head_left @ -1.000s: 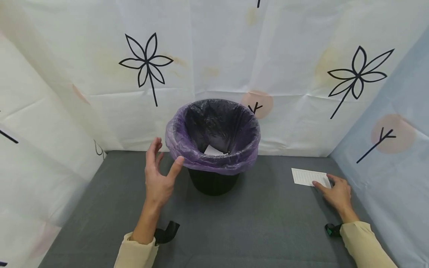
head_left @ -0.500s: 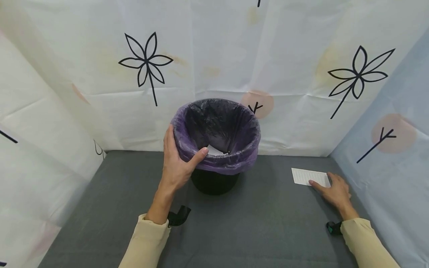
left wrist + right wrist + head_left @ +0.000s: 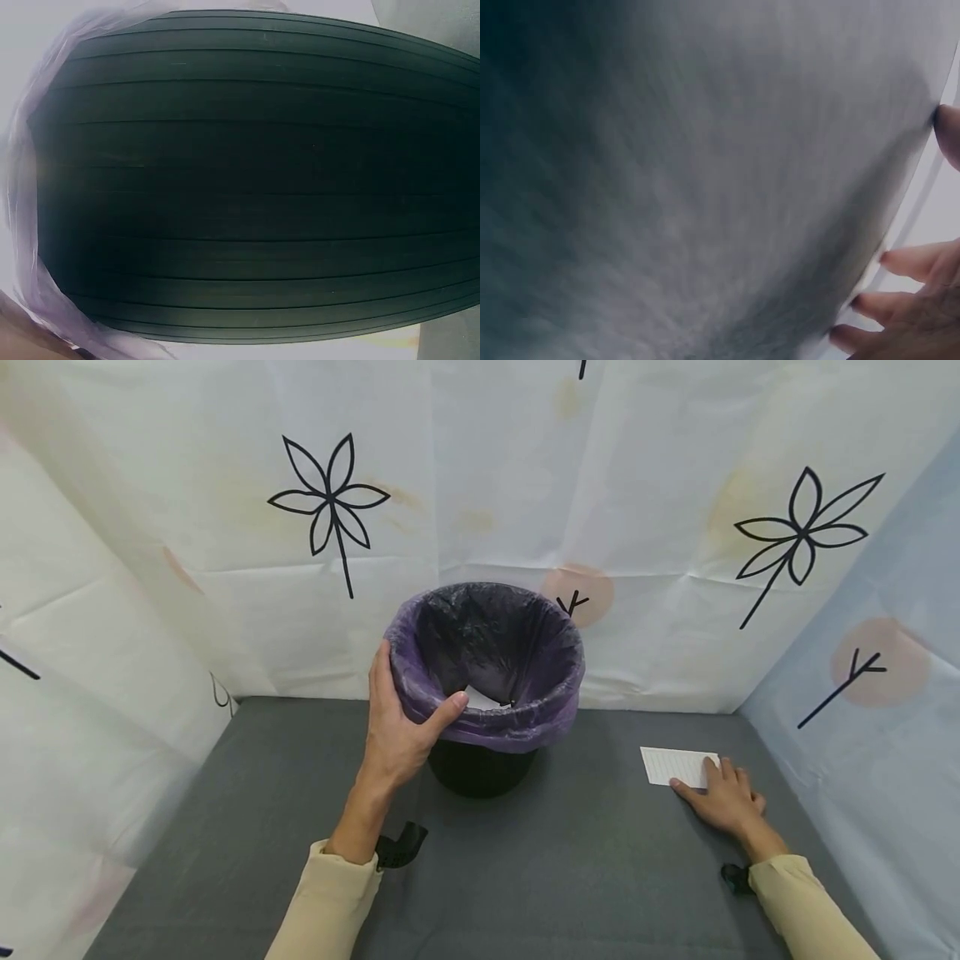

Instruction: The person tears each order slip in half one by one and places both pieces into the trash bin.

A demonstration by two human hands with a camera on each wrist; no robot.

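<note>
A dark, ribbed trash can (image 3: pixel 482 770) stands upright in the middle of the head view, lined with a purple plastic bag (image 3: pixel 525 727) folded over its rim. My left hand (image 3: pixel 397 735) holds its left side, thumb along the front rim and fingers round the far left. The can's ribbed wall (image 3: pixel 255 172) fills the left wrist view. White paper (image 3: pixel 480 699) lies inside the bag. On the right, my right hand (image 3: pixel 723 802) rests on a white lined card (image 3: pixel 675 767), thumb at its near edge and fingertips on its right end. The right wrist view shows fingertips against the tabletop.
Grey cloth covers the table (image 3: pixel 585 877). A white printed curtain (image 3: pixel 480 485) hangs close behind the can, with more sheeting along the left and right sides. A thin dark cord loop (image 3: pixel 220 693) shows at the back left corner.
My left hand has come right and taken hold of the can's rim. The card has slid slightly left and nearer under my right hand, whose fingers now lie farther onto it.
</note>
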